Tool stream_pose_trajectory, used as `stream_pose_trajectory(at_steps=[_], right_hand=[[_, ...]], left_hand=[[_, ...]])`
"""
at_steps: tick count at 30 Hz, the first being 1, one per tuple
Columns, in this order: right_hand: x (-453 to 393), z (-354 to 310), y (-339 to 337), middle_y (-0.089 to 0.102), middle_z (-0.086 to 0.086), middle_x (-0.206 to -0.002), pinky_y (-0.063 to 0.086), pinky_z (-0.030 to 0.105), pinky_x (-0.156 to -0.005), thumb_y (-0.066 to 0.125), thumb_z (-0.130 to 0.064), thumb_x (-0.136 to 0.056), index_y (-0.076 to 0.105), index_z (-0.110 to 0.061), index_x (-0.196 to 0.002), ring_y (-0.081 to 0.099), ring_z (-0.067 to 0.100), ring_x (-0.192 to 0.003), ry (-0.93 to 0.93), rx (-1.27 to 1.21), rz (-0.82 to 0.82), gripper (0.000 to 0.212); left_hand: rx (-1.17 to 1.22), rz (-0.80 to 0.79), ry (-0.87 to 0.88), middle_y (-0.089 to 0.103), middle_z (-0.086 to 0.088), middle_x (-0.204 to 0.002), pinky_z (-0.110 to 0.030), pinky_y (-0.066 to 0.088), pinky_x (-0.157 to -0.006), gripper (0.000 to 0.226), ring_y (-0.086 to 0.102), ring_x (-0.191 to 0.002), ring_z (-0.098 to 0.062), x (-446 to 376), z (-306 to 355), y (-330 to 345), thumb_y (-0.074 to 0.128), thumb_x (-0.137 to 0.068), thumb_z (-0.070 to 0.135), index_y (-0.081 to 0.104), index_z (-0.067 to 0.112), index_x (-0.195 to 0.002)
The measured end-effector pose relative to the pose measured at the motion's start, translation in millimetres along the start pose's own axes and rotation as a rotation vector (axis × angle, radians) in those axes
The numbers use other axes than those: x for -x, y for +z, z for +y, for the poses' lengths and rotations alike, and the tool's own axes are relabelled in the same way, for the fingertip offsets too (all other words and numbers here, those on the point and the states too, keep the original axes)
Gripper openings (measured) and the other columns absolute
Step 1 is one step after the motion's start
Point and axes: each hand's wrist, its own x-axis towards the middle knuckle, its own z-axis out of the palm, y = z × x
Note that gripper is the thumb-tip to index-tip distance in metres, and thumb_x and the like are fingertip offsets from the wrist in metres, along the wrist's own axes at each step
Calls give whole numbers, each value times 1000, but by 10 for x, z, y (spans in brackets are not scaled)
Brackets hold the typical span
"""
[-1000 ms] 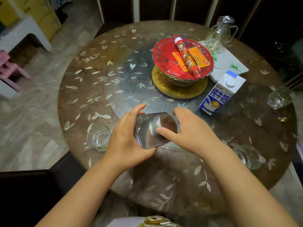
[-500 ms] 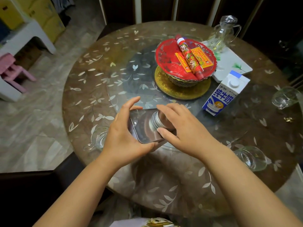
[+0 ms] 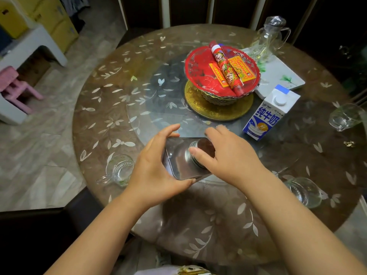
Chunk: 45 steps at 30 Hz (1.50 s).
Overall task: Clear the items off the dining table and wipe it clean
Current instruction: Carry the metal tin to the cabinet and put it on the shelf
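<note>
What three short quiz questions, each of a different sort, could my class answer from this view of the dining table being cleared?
1. True or false: the milk carton lies on its side.
2. Which hand has its fingers on the metal tin's round lid? A) left hand B) right hand
3. Fill in: the red tube lies in the red ____.

Key: 1 false, it stands upright; 2 B; 3 bowl.

The table's (image 3: 111, 108) far-left stretch lies open. A glass cup (image 3: 120, 169) sits near left; right, the milk carton (image 3: 271, 113) and two glasses (image 3: 302, 192) (one far right) crowd the way.
</note>
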Motion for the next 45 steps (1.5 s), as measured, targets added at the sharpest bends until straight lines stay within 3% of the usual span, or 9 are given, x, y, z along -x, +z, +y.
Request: stream_pose_trajectory(at_steps=[3,8,13,21,27,32,37,41,45], right_hand=[[31,88,-36,51,-2,-120,46,32,-84,53,-48,-88,47,-23,-131,50,17,-109,-132,-135,-44,50],[22,151,0,50,-3,-88,35,30,-58,39,-69,-87,50,-23,-94,49,18,-81,53,8,-29,47],[42,279,-24,51,0,-129,47,32,-89,50,-46,-89,46,-19,-136,49,18,-114,-237,-57,-11,55],[-53,176,84,59,4,-94,40,36,-63,29,-70,-88,37,-23,-95,60,30,-87,118,38,-5,49],[-30,298,-60,49,-1,-129,50,38,-85,39,-56,-90,42,-22,-138,51,22,-113,-261,-48,-33,58],[-72,283,-68,57,0,-101,43,35,-65,21,-73,-86,42,-26,-108,59,24,-91,-87,98,-76,57],[-31,425,-108,53,0,-125,53,39,-79,44,-57,-89,46,-20,-135,54,21,-108,-372,-25,29,59],[-97,386,-64,56,2,-94,38,32,-54,29,-65,-87,55,-17,-107,59,26,-77,-319,45,83,57],[-159,362,-99,55,0,-91,34,32,-57,25,-69,-83,48,-20,-99,57,25,-79,-320,60,73,56]], left_hand=[[13,19,-9,54,6,-129,-37,49,-99,107,55,-121,-12,-20,-15,26,91,-50,41,38,26,-142],[4,-15,15,55,6,-128,-40,50,-98,107,57,-120,-15,-71,14,141,94,-51,33,39,26,-143],[20,19,-14,54,6,-130,-39,50,-100,107,54,-123,-15,-91,34,175,95,-50,37,39,27,-141],[-104,24,12,54,10,-128,-32,48,-98,99,54,-120,-11,-111,143,259,94,-51,31,44,26,-137],[-16,86,-80,54,10,-129,-27,48,-100,101,53,-122,-9,-99,172,141,91,-49,44,43,28,-136],[-93,47,-43,56,10,-126,-36,50,-96,97,56,-118,-12,-97,254,234,96,-49,31,47,25,-133],[-62,97,-77,57,12,-124,-21,48,-96,96,56,-117,-7,-83,322,176,96,-48,32,48,25,-131],[-81,99,-68,58,10,-122,-25,50,-95,95,58,-115,-10,-102,411,202,95,-48,31,49,26,-130],[-101,97,-71,57,11,-123,-26,50,-94,96,57,-116,-11,-106,434,212,95,-48,33,47,27,-131]])
